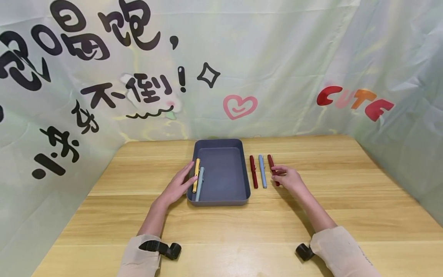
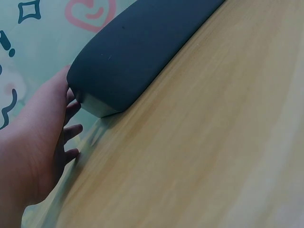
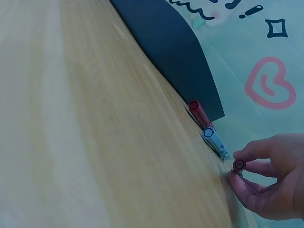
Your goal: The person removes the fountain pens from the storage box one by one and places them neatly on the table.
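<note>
My left hand holds the left wall of a dark grey-blue tray, thumb over the rim and the other fingers outside. Inside, along that wall, lie a yellow pen and a grey-blue pen. To the right of the tray, my right hand pinches a dark red pen between thumb and fingers; its round end shows in the right wrist view. Just left of it a light blue pen and another dark red pen lie side by side on the table.
The wooden table reaches back to a pale fabric backdrop with printed lettering and a pink heart. The tray's far end stands near the backdrop. A black wrist camera sits at the left sleeve, another black camera at the right.
</note>
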Motion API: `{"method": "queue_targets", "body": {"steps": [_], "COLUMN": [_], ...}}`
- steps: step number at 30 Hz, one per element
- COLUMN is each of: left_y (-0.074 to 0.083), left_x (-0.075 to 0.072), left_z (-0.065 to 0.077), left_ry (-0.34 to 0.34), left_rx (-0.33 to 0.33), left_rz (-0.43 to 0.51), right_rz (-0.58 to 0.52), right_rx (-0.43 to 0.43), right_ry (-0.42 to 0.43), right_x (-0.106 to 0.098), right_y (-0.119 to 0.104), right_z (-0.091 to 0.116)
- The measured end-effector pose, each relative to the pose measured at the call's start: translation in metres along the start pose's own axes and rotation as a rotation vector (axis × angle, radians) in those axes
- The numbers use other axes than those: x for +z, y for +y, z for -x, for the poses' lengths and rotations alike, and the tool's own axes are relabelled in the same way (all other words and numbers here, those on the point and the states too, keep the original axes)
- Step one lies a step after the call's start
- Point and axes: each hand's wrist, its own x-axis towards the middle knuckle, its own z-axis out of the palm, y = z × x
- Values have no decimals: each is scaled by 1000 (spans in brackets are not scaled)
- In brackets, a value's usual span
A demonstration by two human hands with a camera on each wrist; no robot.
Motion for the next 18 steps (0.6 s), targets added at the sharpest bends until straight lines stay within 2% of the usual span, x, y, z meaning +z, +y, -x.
{"method": "queue_targets", "body": {"steps": [13, 18], "left_y": [-2, -1], "left_x": [1, 1], "left_z": [-1, -1], "left_ry": [4, 1], "left_rx": [5, 4], "left_rz": [6, 6], "right_rz": [22, 62], "right_rx": [-1, -6], "right_ry": [10, 19], "right_x": [2, 2], "right_y": [0, 0], "right_z": [1, 1]}}
